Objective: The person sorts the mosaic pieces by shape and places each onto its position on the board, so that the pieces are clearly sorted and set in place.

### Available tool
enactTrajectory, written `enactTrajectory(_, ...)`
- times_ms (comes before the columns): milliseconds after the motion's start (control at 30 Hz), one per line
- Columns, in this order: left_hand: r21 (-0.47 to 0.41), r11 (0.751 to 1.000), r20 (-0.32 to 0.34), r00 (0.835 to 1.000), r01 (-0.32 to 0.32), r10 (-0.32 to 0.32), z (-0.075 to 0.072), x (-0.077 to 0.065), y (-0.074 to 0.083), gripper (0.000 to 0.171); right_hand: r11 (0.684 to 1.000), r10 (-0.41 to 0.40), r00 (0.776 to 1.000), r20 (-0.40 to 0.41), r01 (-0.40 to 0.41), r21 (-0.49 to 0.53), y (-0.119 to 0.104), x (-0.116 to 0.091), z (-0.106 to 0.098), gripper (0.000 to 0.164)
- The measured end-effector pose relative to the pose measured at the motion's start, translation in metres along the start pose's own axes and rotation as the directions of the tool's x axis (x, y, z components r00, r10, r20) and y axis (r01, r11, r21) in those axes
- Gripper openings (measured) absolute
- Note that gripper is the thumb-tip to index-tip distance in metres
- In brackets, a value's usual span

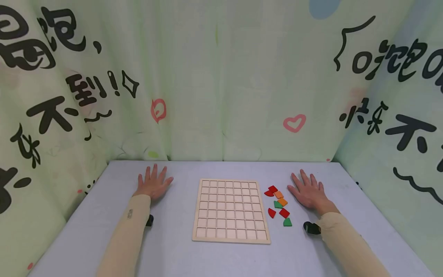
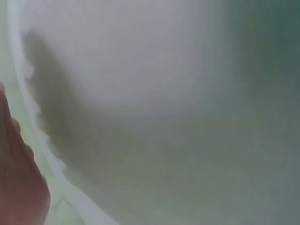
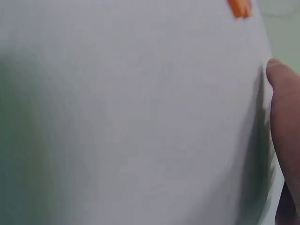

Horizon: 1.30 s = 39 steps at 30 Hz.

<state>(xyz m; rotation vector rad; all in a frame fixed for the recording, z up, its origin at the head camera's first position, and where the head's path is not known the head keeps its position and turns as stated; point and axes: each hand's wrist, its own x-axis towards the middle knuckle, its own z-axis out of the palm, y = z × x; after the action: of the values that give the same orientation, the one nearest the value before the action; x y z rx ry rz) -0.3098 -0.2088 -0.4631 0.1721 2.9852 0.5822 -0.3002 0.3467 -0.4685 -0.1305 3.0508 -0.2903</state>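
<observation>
My left hand (image 1: 153, 185) is spread with straight fingers over the left part of the table, holding nothing; its edge (image 2: 21, 183) shows in the left wrist view. On the other side my right hand (image 1: 309, 193) lies with fingers apart, also holding nothing, just right of the loose pieces. Between the hands sits a pale wooden grid board (image 1: 231, 242) with bare square cells. Beside its right edge are several small flat pieces: red ones such as a red square (image 1: 284, 213), an orange square (image 1: 278, 194) and a green quarter-round piece (image 1: 287, 222).
A white-covered table (image 1: 173, 261) bears everything. Light green curtains (image 1: 225, 84) with black lettering and red hearts hang behind it and along both sides. Dark wrist cameras (image 1: 312, 228) sit by the cuffs of the beige sleeves (image 1: 349, 242).
</observation>
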Motion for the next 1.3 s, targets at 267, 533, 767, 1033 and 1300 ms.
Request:
enactTrajectory(267,-0.242,0.942,0.067,0.964,-0.234,0.257,0.001,0.000,0.040,0.072,0.992,-0.014,0.999,-0.042,0.019,0.124,-0.017,-0.004,0.000,0.073)
enactTrajectory(533,-0.412,0.867,0.121,0.926,-0.281,0.358,0.014,-0.011,0.064,0.058,0.986,-0.051,0.996,-0.070,0.061,0.156,-0.030,-0.011,0.000,0.069)
enactTrajectory(767,-0.483,0.821,0.109,0.909,-0.305,0.402,0.027,-0.016,0.069,0.035,0.982,-0.102,0.990,-0.097,0.116,0.146,-0.034,-0.013,-0.001,0.069)
enactTrajectory(1033,-0.484,0.825,0.100,0.917,-0.294,0.385,0.033,-0.022,0.064,0.031,0.972,-0.142,0.981,-0.129,0.162,0.168,-0.038,-0.017,-0.004,0.063)
enactTrajectory(1300,-0.469,0.840,0.100,0.928,-0.273,0.358,0.033,-0.026,0.065,0.031,0.955,-0.171,0.971,-0.170,0.206,0.212,-0.039,-0.019,-0.001,0.050)
